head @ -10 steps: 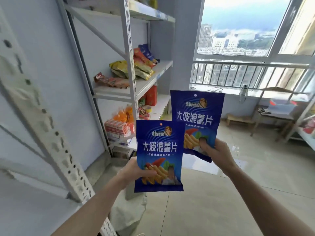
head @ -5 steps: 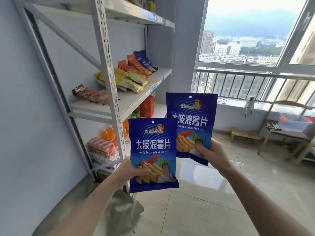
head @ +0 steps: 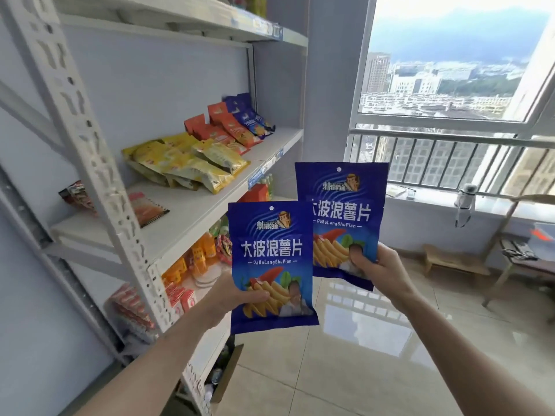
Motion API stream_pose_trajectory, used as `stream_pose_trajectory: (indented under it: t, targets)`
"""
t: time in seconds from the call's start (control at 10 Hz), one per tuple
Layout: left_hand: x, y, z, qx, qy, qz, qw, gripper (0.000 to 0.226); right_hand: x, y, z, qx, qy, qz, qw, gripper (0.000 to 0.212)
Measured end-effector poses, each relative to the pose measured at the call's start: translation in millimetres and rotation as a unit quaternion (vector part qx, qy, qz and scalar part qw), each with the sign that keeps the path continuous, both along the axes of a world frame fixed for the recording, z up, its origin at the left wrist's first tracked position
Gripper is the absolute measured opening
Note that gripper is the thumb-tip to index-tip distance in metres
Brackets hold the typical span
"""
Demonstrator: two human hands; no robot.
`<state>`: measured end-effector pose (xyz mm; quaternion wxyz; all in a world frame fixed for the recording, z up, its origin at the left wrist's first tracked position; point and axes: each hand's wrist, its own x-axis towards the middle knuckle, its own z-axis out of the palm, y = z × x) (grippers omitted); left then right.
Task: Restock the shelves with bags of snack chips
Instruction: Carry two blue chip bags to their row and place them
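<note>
I hold two blue chip bags upright in front of me. My left hand (head: pixel 228 292) grips the nearer blue bag (head: pixel 271 253) by its lower left edge, thumb on the front. My right hand (head: pixel 378 268) grips the farther blue bag (head: pixel 341 205) at its lower right corner. The nearer bag overlaps the farther one's left side. Both hang in the air to the right of the white metal shelf unit (head: pixel 186 211). On its middle shelf lie yellow bags (head: pixel 186 163), orange bags (head: pixel 222 130) and blue bags (head: pixel 249 115) toward the far end.
A perforated white upright (head: pixel 99 175) stands close at the left. A red-brown packet (head: pixel 147 208) lies at the shelf's near end. Lower shelves hold orange and red packs (head: pixel 186 271). A cardboard box (head: pixel 225 373) sits on the floor. Window railing, stool and table lie to the right.
My view has swung left and closer to the shelf, so the middle shelf shows more fully. Both hands keep their grip on the bags, which sit a little higher in view.
</note>
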<state>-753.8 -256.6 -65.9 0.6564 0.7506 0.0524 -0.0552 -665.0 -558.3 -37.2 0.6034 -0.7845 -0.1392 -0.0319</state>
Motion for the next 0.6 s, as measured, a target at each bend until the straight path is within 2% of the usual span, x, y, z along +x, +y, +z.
stream_pose_trajectory:
  t: [0.1, 0.2, 0.3, 0.4, 0.5, 0.6]
  targets:
    - [58.0, -15.1, 1.5, 0.004, 0.013, 0.027, 1.000, 0.098, 65.4, -12.7, 3.5, -0.003, 0.011, 0.017, 1.000, 0.016]
    - [112.7, -28.3, 1.9, 0.007, 0.007, 0.049, 0.999, 0.092, 128.8, -23.1, 8.1, -0.019, 0.012, 0.038, 0.999, 0.017]
    - [168.1, -34.3, 3.3, 0.009, 0.024, 0.056, 0.998, 0.064, 191.3, -28.0, 10.6, -0.017, 0.014, 0.051, 0.998, 0.017]
    - [227.7, -28.1, -0.9, 0.048, 0.023, 0.098, 0.994, 0.081, 253.9, -24.2, 9.8, -0.018, 0.015, 0.061, 0.998, 0.015]
    - [287.9, -13.3, -14.8, 0.044, -0.014, 0.104, 0.993, 0.099, 317.7, -15.2, 8.5, -0.015, 0.006, 0.072, 0.997, 0.013]
    - [356.6, -8.3, -5.7, 0.070, -0.006, 0.137, 0.988, 0.107, 380.5, -4.7, 7.3, -0.018, -0.010, 0.068, 0.997, 0.012]
